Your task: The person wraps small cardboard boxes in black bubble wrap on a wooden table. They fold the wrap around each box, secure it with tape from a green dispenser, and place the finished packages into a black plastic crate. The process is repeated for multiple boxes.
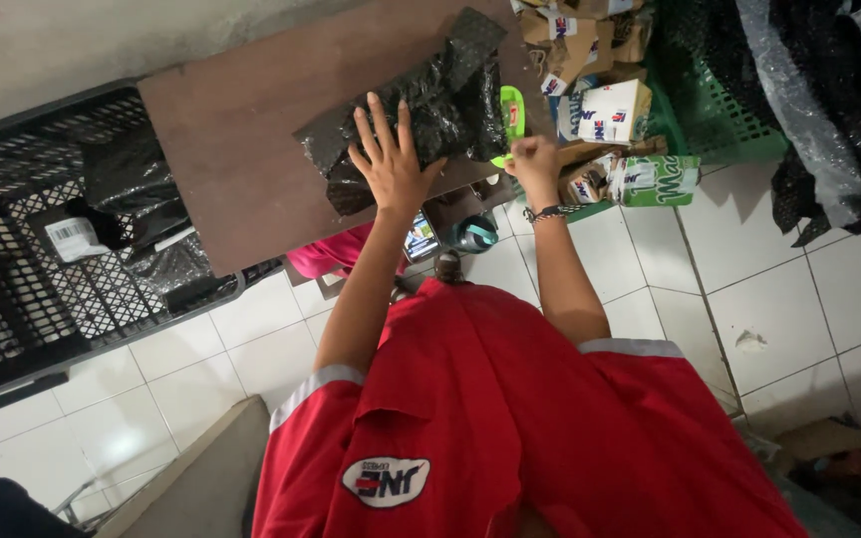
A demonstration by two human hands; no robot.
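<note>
Hands at work: the left hand [391, 164] presses flat, fingers spread, pinning a black plastic-wrapped parcel [421, 115] on the brown table [221, 139]; the right hand [533, 159], fisted, grips a green tape dispenser [511, 115] alongside.

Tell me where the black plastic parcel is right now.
In the head view, the black plastic parcel lies on the brown board, upper centre, under the flat left hand; the right hand is fisted beside it.

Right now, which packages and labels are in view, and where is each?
Black plastic-wrapped parcel: on the brown board, under the left hand.
White barcode label: on a black bag in the black crate, left.
White cartons: stacked beyond the right hand.
Green-and-white pack: on the floor, right.
</note>
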